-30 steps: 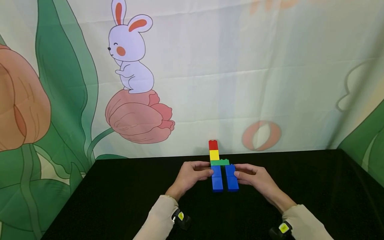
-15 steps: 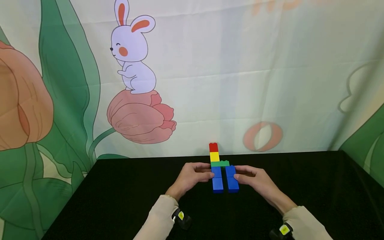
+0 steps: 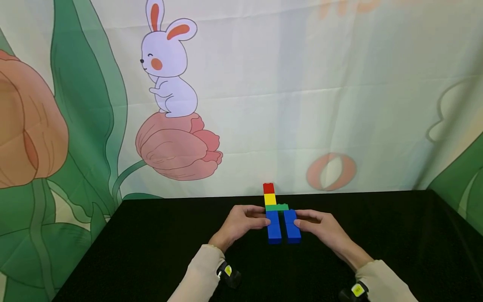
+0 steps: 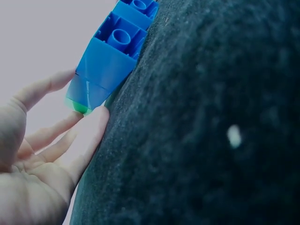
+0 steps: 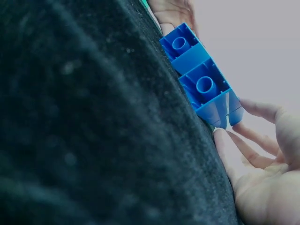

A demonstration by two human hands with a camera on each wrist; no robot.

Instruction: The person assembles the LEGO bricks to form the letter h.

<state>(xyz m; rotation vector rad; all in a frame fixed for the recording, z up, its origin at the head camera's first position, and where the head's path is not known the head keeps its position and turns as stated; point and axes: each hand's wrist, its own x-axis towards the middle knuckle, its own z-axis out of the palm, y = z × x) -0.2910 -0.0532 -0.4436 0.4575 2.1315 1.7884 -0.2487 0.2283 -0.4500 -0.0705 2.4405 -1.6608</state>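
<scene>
A figure of toy building blocks lies on the black-covered table in the head view, its hollow undersides toward me in both wrist views. Two blue block columns stand side by side, the left [image 3: 274,233] and the right [image 3: 293,233], with a gap between them. A green block [image 3: 279,207] spans their far ends. Beyond its left end come a yellow block [image 3: 269,199] and a red block [image 3: 268,188]. My left hand [image 3: 243,221] pinches the left blue column between thumb and fingers. My right hand [image 3: 320,222] pinches the right column near its far end.
Black cloth covers the table [image 3: 151,251]. Behind its far edge hangs a pale cloth backdrop [image 3: 256,84] printed with a rabbit and flowers. Dark wrist cameras sit on both wrists, the left camera [image 3: 231,277] and the right camera [image 3: 351,292].
The red and yellow end of the block figure has dropped lower and tipped away from me. Both hands keep their grip on the blue columns. The head view has shifted slightly.
</scene>
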